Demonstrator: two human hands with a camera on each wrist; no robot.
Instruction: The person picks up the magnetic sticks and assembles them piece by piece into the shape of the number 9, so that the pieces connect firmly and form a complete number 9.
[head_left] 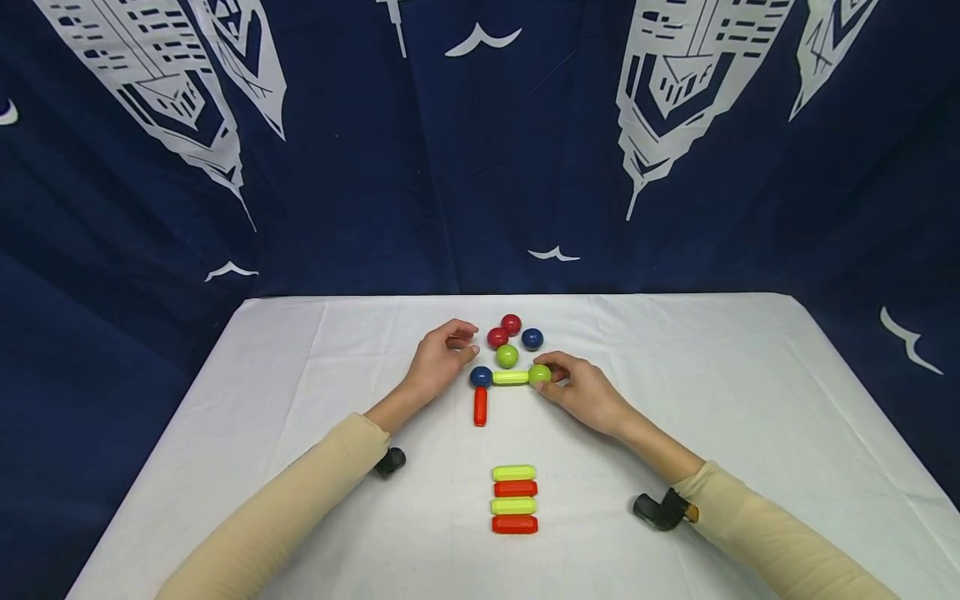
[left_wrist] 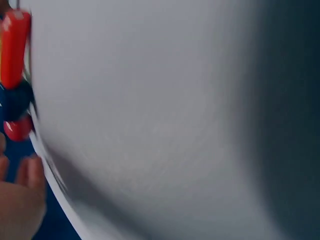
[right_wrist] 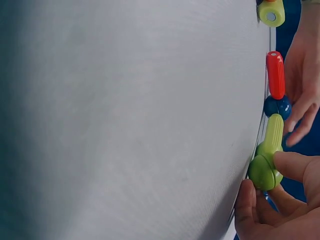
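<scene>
Head view: the right hand (head_left: 585, 392) pinches a shiny green ball (head_left: 539, 374); the left hand (head_left: 437, 360) has loose, empty fingers. Pushing hard might twist the ridged yellow stick (head_left: 511, 377) beside that ball.

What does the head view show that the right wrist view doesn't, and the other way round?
Only the head view shows the two red balls and the white bird shapes.

Only the right wrist view shows the grey disc in the end of a separate lime rod.

Both show the left hand, and the right hand holding a green ball beside a blue ball and red rod.
</scene>
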